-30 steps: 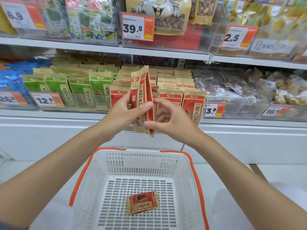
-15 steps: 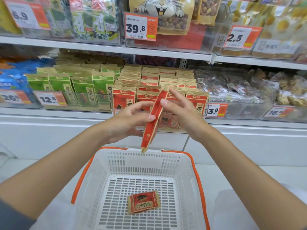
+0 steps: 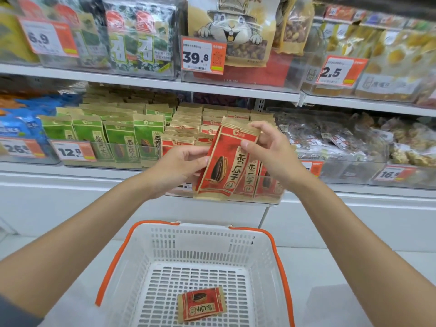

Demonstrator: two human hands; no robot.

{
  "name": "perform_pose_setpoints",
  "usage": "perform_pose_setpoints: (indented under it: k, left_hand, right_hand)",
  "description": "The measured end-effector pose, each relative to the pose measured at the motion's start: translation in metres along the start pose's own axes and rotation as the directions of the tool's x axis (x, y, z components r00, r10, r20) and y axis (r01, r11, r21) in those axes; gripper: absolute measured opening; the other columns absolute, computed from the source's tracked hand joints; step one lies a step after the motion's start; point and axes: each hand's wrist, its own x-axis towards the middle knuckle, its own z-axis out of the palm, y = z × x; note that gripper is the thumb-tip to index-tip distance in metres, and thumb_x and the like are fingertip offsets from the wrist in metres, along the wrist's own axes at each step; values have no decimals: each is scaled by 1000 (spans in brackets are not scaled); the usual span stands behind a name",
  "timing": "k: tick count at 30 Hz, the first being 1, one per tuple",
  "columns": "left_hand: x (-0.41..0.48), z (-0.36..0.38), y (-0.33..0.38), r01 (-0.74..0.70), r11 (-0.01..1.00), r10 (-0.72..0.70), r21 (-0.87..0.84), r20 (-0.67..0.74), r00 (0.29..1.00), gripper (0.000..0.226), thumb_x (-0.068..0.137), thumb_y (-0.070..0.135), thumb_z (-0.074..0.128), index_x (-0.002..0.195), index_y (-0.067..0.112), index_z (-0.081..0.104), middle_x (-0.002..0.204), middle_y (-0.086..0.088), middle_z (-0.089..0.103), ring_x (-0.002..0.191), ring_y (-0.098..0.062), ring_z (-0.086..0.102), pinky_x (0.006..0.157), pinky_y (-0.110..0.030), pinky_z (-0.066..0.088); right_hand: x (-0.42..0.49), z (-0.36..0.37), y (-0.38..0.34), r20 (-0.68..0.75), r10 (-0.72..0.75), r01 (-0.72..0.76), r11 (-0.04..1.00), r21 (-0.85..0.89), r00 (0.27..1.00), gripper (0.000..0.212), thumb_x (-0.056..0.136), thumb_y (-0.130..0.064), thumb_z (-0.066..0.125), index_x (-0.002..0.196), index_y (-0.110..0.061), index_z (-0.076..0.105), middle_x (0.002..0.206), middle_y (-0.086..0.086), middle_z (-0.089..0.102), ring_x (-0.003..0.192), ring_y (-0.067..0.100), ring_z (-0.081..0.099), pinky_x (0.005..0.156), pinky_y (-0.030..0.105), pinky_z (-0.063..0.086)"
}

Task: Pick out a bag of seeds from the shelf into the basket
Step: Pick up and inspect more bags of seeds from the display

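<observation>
Before the shelf (image 3: 141,84), left hand (image 3: 179,168) and right hand (image 3: 271,154) pinched a red bag (image 3: 223,161) printed 香瓜子; a tag (image 3: 203,55) read 39.8.

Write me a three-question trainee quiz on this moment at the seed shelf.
1. True or false: the white basket already holds one red sunflower seed bag.
2. Who holds the raised red seed bag? A: the left hand alone. B: the right hand alone. C: both hands.
3. Fill in: the price tag in front of the green seed bags reads ___.
Key: 1 true; 2 C; 3 12.8.
</observation>
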Motion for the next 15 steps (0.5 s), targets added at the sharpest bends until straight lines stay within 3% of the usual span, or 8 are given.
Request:
perform_pose_setpoints:
  k: [2, 5, 7, 9, 12, 15]
  left_hand:
    - [11, -11, 5, -87, 994, 99, 69, -190, 977, 24, 101, 12, 54, 116, 23, 70, 105, 7, 76, 98, -11, 72, 79, -22, 59]
    - [32, -30, 8, -116, 926, 256, 361, -372, 892, 25, 99, 9, 55, 108, 27, 70, 102, 18, 70, 95, 1, 65, 83, -21, 53]
    - [46, -41, 4, -44, 873, 253, 486, -374, 892, 26, 100, 12, 54, 114, 29, 69, 108, 18, 65, 99, 0, 61, 85, -27, 54]
    - [59, -52, -2, 9, 824, 226, 567, -343, 912, 29, 101, 18, 53, 121, 33, 67, 123, 11, 64, 112, -11, 60, 92, -40, 55]
    - [72, -62, -8, 31, 695, 241, 718, -275, 931, 32, 101, 23, 52, 128, 35, 62, 136, 10, 57, 128, -14, 48, 110, -50, 41]
    - [82, -70, -13, 38, 595, 263, 803, -239, 935, 32, 101, 30, 51, 130, 35, 61, 137, 14, 56, 134, -13, 42, 116, -54, 29]
  right_hand:
    - [16, -10, -14, -108, -109, 106, 994, -31, 988, 12, 98, -10, 58, 103, -21, 56, 105, 9, 73, 95, 22, 70, 77, 39, 59]
    - [49, -28, -34, -303, -235, 226, 972, -64, 924, 12, 97, -14, 57, 97, -26, 54, 102, 18, 69, 94, 31, 68, 82, 52, 58]
    - [74, -34, -41, -363, -279, 258, 960, -106, 889, 13, 97, -16, 56, 95, -29, 52, 102, 14, 68, 95, 31, 68, 83, 54, 57]
    - [97, -33, -39, -365, -305, 252, 950, -186, 880, 15, 99, -13, 54, 95, -28, 52, 101, 7, 68, 94, 24, 68, 83, 50, 58]
    - [125, -23, -24, -330, -324, 225, 925, -304, 887, 7, 100, -13, 54, 103, -20, 54, 99, 1, 66, 88, 20, 65, 76, 39, 57]
    - [143, -10, -4, -282, -285, 186, 925, -331, 916, 6, 100, -14, 54, 103, -20, 54, 95, 2, 64, 79, 15, 59, 69, 33, 51]
